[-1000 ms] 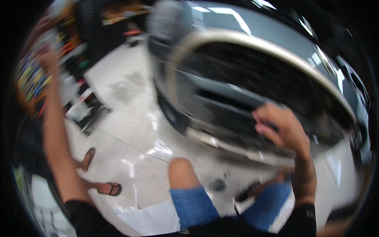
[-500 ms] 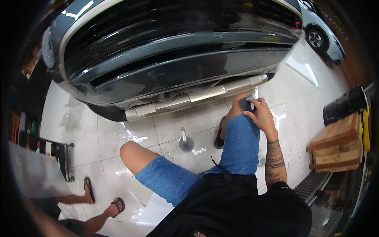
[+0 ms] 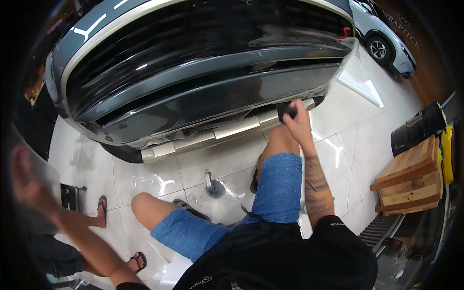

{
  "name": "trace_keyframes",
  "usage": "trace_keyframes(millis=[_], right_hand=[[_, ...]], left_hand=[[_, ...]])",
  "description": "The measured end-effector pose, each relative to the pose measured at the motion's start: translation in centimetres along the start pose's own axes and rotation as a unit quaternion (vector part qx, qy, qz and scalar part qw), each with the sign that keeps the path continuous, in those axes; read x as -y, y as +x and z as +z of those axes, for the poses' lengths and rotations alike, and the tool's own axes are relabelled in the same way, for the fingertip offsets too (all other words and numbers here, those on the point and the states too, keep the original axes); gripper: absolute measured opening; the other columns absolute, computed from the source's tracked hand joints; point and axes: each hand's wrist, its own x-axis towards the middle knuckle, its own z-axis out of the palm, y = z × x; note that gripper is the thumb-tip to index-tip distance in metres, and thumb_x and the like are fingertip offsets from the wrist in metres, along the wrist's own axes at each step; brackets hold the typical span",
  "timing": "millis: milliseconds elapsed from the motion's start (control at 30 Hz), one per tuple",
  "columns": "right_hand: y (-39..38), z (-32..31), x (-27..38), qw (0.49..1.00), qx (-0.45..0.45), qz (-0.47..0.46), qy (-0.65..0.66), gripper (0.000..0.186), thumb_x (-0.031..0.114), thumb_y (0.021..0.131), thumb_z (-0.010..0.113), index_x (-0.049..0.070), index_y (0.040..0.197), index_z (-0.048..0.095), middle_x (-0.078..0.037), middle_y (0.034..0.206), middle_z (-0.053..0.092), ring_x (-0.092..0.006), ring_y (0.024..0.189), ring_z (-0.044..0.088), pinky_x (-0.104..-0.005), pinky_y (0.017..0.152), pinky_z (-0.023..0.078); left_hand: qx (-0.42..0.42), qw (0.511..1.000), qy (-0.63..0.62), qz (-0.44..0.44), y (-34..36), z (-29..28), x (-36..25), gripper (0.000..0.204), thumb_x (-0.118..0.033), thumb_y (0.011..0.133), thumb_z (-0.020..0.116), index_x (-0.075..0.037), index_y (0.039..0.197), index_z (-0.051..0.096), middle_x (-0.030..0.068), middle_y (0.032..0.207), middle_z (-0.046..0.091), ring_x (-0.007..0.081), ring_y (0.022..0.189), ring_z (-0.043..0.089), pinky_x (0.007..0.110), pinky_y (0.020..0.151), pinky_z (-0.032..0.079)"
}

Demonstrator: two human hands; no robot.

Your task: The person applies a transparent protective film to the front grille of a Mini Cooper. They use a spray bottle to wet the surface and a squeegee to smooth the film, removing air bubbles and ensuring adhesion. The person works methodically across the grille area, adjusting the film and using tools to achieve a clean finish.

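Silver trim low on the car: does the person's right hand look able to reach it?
Likely yes: the right hand, holding a dark pad, is at the silver trim near its right end, nothing else visibly blocking it.

Black shirt [image 3: 299,256], dotted blue shorts [image 3: 276,186], tattooed forearm [image 3: 317,186]

Black squarish pad [image 3: 283,113] (partly hidden), before silver bumper trim [image 3: 237,130].

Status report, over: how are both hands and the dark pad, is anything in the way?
Right hand: grip on dark pad, at silver bumper trim. Left hand: out left, blurred, grip unclear. Nothing seen between pad and trim.
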Motion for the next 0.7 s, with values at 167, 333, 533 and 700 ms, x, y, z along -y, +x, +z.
trace_keyframes(millis=[167,333,533,700], right_hand=[[5.3,4.9,0.4,0.958,-0.288,0.012,-0.006,0.042,-0.006,0.082,0.054,0.002,0.123,0.061,-0.015,0.113,0.061,-0.0285,0.102,0.059,-0.0382,0.092,0.047],[2.7,13.7,11.7,0.943,-0.178,-0.022,0.281,0.031,-0.006,0.079,0.057,0.002,0.107,0.069,-0.011,0.102,0.064,-0.0210,0.083,0.062,-0.0323,0.074,0.051],[3.1,17.3,11.6,0.953,-0.076,-0.126,0.264,0.023,0.003,0.079,0.074,0.000,0.101,0.069,-0.014,0.084,0.062,-0.0275,0.077,0.063,-0.0344,0.067,0.051],[11.9,-2.7,-9.3,0.933,-0.257,0.143,0.206,0.022,0.014,0.089,0.068,-0.005,0.099,0.066,-0.012,0.084,0.071,-0.0169,0.068,0.068,-0.0289,0.049,0.055]], left_hand=[[0.383,0.839,-0.273,-0.274,-18.4,13.3,-7.1,0.015,-0.010,0.093,0.063,-0.003,0.105,0.067,0.0063,0.092,0.066,0.0161,0.088,0.060,0.028,0.081,0.047],[0.573,0.724,-0.298,-0.243,-30.7,16.9,-9.0,0.022,-0.005,0.086,0.064,0.001,0.106,0.066,0.0121,0.085,0.069,0.0204,0.077,0.064,0.034,0.072,0.051],[0.602,0.716,-0.245,-0.254,-30.5,17.0,-8.0,0.028,-0.005,0.084,0.066,0.000,0.111,0.066,0.0151,0.081,0.068,0.0232,0.075,0.066,0.034,0.071,0.052],[0.587,0.710,-0.261,-0.289,-31.7,15.0,-6.4,0.027,-0.004,0.083,0.066,0.002,0.109,0.066,0.0150,0.078,0.067,0.0225,0.070,0.065,0.034,0.067,0.052]])
